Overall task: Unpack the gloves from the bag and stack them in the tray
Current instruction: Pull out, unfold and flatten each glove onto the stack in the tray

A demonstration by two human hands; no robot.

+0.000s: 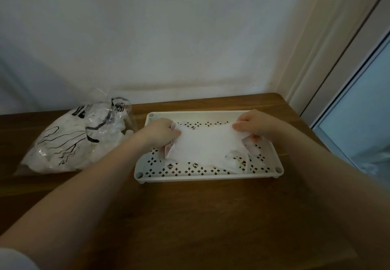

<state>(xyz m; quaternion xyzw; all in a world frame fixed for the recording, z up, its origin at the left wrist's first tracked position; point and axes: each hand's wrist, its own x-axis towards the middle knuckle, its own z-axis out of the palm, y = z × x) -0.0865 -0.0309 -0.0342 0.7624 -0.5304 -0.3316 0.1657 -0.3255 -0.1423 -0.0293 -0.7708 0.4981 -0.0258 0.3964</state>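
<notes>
Both ends of one glove (207, 143) are pinched, my left hand (161, 131) and right hand (254, 125) stretching it flat over the tray (211, 177). Thin, limp, probably slippery film: hold by the edges. Bag (69, 143) lies near the table's (190, 217) left edge.

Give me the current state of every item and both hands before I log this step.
Thin translucent white plastic glove: stretched flat over the tray, held at both ends.
White perforated plastic tray: upright on the table, gloves lying inside.
Clear printed plastic bag: lying on its side, mouth open, many gloves left inside.
Left hand: pinches the glove's left end.
Right hand: pinches the glove's right end.
Brown wooden table: bears tray and bag.
</notes>
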